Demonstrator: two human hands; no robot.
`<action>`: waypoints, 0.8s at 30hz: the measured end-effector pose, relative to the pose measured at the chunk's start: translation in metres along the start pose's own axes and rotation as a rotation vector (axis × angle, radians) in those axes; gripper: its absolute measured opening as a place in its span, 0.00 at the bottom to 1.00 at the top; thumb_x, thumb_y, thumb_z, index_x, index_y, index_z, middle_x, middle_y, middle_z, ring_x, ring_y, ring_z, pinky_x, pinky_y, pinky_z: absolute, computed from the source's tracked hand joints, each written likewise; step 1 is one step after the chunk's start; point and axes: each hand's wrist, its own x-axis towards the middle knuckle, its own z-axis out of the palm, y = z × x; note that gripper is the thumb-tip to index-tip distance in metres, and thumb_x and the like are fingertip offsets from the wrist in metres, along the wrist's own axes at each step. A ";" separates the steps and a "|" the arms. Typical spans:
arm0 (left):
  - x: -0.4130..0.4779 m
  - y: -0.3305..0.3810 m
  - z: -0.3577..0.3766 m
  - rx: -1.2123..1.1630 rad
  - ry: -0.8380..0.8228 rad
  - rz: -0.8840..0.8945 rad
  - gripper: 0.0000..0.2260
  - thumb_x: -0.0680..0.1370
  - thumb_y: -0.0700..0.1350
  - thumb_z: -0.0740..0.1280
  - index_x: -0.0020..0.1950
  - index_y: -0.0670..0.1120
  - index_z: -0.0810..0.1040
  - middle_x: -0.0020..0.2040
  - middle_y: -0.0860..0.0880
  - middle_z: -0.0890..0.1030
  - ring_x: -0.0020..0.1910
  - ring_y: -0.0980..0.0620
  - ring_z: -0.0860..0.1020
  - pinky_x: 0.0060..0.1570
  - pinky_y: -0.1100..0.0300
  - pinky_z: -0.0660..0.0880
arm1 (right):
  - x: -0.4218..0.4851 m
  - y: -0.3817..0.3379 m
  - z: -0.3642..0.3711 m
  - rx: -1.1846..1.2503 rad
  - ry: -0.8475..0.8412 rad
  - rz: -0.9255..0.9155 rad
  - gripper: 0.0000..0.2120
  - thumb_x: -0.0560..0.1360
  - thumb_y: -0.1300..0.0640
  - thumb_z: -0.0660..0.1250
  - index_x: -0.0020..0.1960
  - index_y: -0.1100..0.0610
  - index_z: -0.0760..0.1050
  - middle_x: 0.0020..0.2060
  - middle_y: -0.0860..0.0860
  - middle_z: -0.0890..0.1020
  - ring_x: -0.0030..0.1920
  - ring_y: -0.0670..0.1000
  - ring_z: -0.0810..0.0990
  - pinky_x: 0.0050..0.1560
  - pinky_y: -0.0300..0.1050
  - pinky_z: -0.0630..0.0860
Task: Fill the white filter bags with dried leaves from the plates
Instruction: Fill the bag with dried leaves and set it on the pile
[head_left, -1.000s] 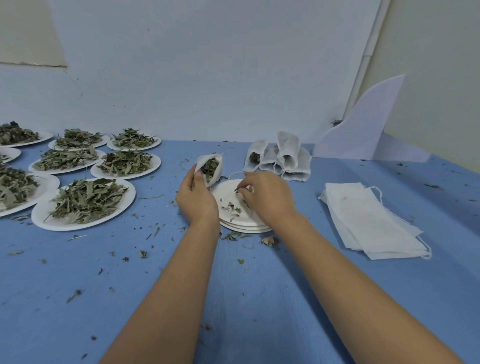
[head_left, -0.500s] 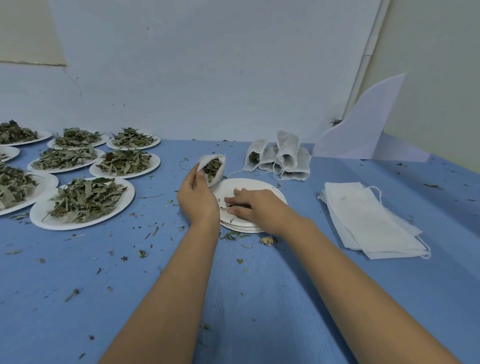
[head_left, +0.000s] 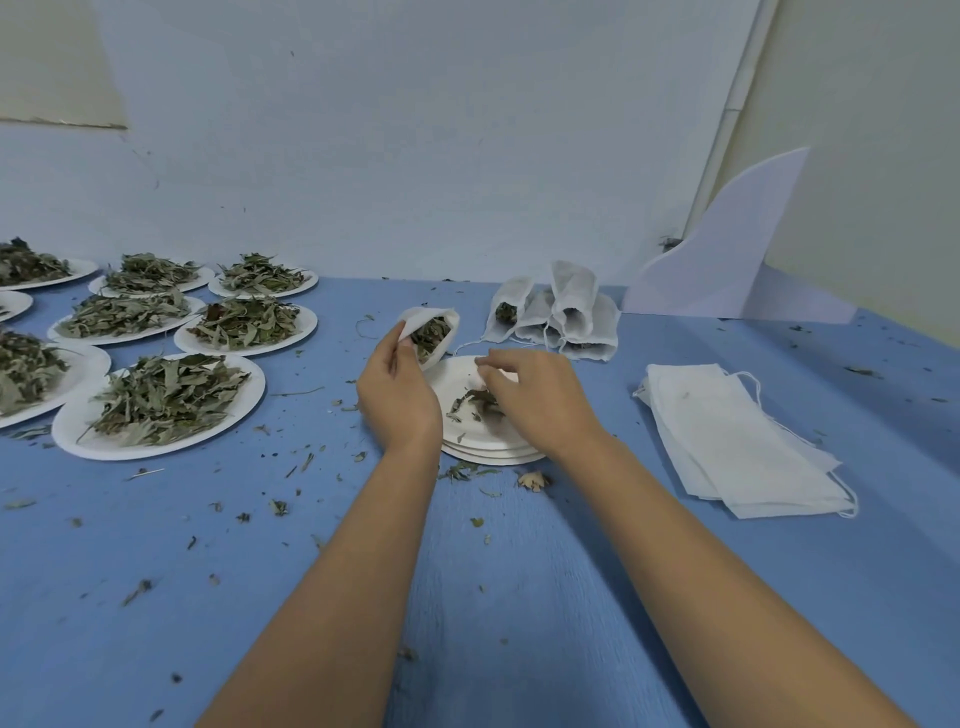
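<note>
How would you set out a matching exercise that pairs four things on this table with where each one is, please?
Things
1. open filter bag
2. empty filter bags
3. filled filter bags
4. stack of plates

Places
A. leaning together near the wall
B. under the right hand, with only a few leaves on top
C. held by the left hand
D. lying flat in a pile at the right of the table

Pairs: 1-C, 2-D, 3-A, 4-B
</note>
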 end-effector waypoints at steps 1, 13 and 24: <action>0.000 0.000 0.000 0.003 -0.001 0.003 0.12 0.81 0.43 0.61 0.63 0.47 0.78 0.59 0.51 0.80 0.53 0.59 0.76 0.46 0.75 0.71 | -0.001 -0.002 -0.002 -0.088 0.061 0.018 0.14 0.80 0.52 0.59 0.56 0.53 0.81 0.54 0.50 0.82 0.56 0.53 0.78 0.47 0.44 0.71; -0.002 0.001 0.000 0.021 0.003 0.048 0.12 0.81 0.41 0.60 0.62 0.46 0.79 0.58 0.50 0.81 0.51 0.59 0.76 0.39 0.81 0.69 | 0.000 -0.015 0.026 -0.360 -0.060 0.079 0.20 0.75 0.42 0.65 0.51 0.59 0.76 0.56 0.55 0.72 0.49 0.57 0.77 0.40 0.45 0.66; -0.001 0.000 -0.001 0.017 0.019 0.044 0.12 0.81 0.41 0.60 0.62 0.45 0.79 0.57 0.49 0.81 0.50 0.59 0.76 0.38 0.81 0.69 | 0.002 -0.007 0.029 -0.309 -0.058 -0.017 0.09 0.76 0.63 0.59 0.50 0.62 0.78 0.49 0.56 0.76 0.49 0.58 0.75 0.39 0.44 0.63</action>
